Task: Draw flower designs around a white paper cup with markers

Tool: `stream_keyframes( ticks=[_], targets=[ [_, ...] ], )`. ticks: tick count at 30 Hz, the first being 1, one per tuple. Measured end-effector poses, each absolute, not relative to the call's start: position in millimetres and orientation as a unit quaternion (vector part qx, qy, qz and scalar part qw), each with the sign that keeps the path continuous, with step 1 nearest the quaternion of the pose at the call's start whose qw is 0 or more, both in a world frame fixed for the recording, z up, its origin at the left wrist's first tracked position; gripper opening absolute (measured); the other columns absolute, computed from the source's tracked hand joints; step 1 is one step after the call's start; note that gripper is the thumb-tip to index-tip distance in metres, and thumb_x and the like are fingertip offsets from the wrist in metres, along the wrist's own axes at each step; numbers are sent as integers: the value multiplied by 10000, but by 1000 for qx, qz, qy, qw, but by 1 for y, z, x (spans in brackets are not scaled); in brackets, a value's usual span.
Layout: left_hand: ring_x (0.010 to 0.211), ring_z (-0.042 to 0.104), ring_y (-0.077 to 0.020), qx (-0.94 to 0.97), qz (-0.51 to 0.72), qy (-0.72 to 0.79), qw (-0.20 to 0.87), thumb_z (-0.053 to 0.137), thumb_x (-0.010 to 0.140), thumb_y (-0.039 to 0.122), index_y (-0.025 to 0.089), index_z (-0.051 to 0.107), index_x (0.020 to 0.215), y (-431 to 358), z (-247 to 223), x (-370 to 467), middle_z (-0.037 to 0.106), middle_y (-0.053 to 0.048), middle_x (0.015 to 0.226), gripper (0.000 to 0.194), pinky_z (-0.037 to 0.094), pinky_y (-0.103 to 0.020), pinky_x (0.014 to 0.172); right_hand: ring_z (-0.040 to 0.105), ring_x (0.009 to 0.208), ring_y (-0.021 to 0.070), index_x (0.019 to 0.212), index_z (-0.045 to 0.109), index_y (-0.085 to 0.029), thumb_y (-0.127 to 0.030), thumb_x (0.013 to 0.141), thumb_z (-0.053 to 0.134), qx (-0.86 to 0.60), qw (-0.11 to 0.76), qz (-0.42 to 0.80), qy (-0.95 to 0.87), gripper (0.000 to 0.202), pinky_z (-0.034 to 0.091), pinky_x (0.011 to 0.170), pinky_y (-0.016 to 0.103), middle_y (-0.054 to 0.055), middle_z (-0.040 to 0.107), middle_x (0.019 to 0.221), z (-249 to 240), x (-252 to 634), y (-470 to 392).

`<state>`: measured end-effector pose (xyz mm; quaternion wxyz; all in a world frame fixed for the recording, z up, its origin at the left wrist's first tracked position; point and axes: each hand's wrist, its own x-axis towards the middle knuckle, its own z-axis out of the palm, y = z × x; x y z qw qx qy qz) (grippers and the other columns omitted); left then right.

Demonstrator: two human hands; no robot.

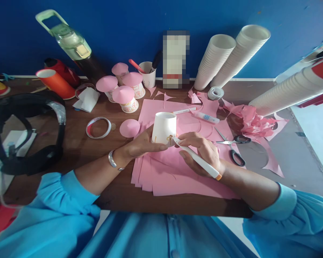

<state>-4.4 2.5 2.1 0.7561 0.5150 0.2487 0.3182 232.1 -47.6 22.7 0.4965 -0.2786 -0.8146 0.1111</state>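
Note:
A white paper cup (164, 126) is gripped around its lower left side by my left hand (146, 141), above the pink paper sheets (161, 179). Small orange-brown drawn marks show near the cup's lower edge. My right hand (201, 152) is closed on a white marker (197, 161) with an orange end, its tip at the marks on the cup. Left of the cup lies a pink paper cone (129, 128). Behind it stand several decorated cups topped with pink cones (123, 95).
Scissors (232, 145) and a glue tube (207, 117) lie at the right of the sheets, near crumpled pink scraps (255, 122). Tall cup stacks (215, 61) lean at the back. A tape roll (98, 128), a bottle (75, 46) and a black headband device (27, 132) occupy the left.

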Motion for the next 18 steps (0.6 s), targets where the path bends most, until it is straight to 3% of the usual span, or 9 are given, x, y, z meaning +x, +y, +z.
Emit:
stream_keyframes(
  ticks=[12, 18],
  targets=[
    [1060, 740, -251, 502, 318, 256, 763, 978, 766, 366, 209, 727, 1233, 1, 5, -4, 792, -74, 1116, 553, 587, -423, 998, 828, 928, 217, 1241, 617, -238, -189, 1034, 652, -287, 511, 126, -801, 216, 694, 713, 310, 79, 803, 1019, 19, 230, -49],
    [1134, 752, -295, 498, 309, 247, 772, 959, 787, 379, 217, 714, 1305, 1, 3, -4, 801, -93, 1167, 595, 572, -490, 1086, 831, 900, 229, 1240, 615, -239, -173, 1015, 650, -288, 509, 120, -802, 238, 685, 667, 317, 71, 789, 997, 20, 230, -50]
  ],
)
